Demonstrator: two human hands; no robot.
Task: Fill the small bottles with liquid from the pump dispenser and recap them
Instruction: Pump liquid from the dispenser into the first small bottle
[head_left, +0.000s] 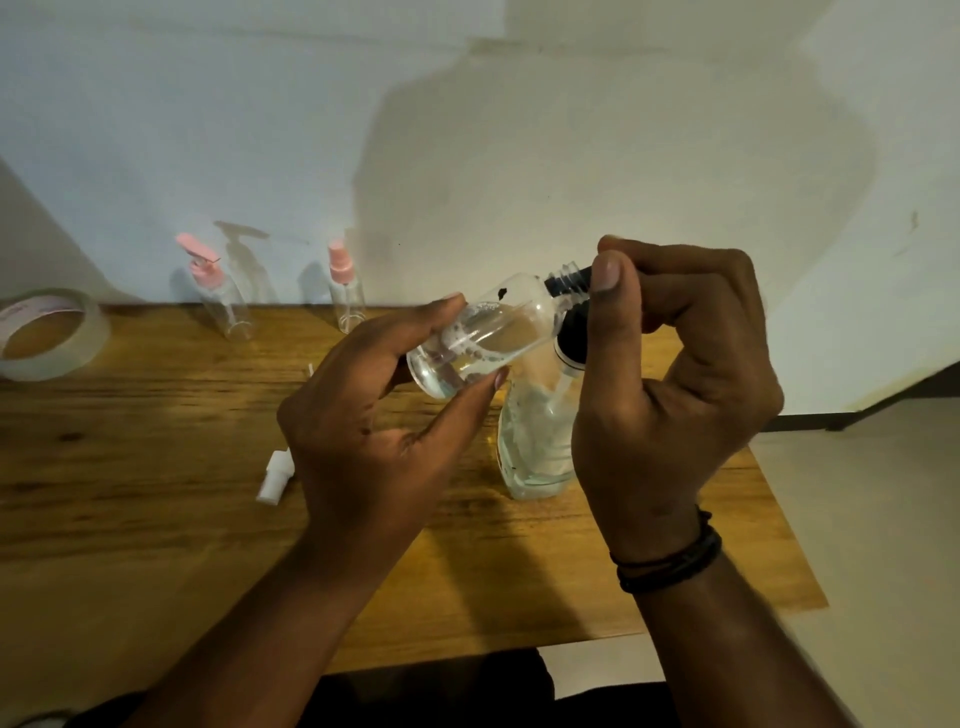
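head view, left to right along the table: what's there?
Tape roll → pink pump bottle → loose white cap → pink spray bottle → left hand gripping the tilted small bottle → pump dispenser → right hand on its black pump head.
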